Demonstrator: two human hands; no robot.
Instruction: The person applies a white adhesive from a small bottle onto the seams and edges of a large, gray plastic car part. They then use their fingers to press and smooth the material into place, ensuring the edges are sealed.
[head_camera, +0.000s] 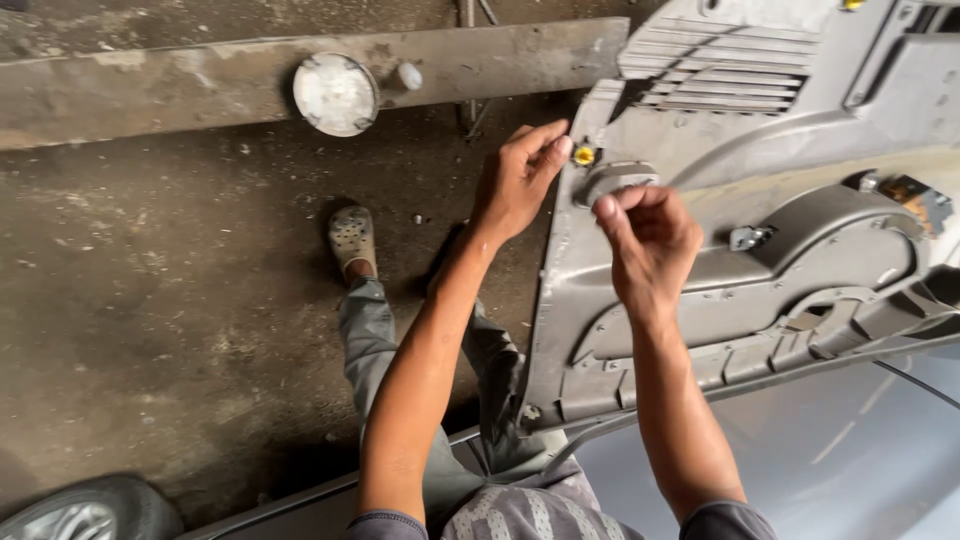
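Left hand (518, 180): raised at the upper left edge of the door trim panel (760, 230), fingers curled, fingertips at the panel rim just beside a yellow clip (584, 155); whether anything is pinched between them cannot be told.

Right hand (650, 240): loosely closed in front of the panel, thumb and forefinger drawn narrow near a round grey boss (612, 180); held object, if any, not discernible.

Door trim panel: grey moulded plastic, inner side facing the camera, ribbed grille (720, 65) at the top, metal bracket (750, 237) at mid-face, brownish fitting (920, 200) toward the right. It stands on edge, long axis running from lower left to upper right, lower edge resting against a silver car body (830, 450).

Packages, labels, signs: none legible. A round whitish disc (335, 95) and a small pale knob (410, 75) lie on a concrete ledge (150, 90) at the top left.

Surface and room: stained, dusty concrete floor (150, 300); tyre (90, 510) at the bottom left corner. The person's grey trousers (370, 330) and perforated sandal (352, 238) show below.
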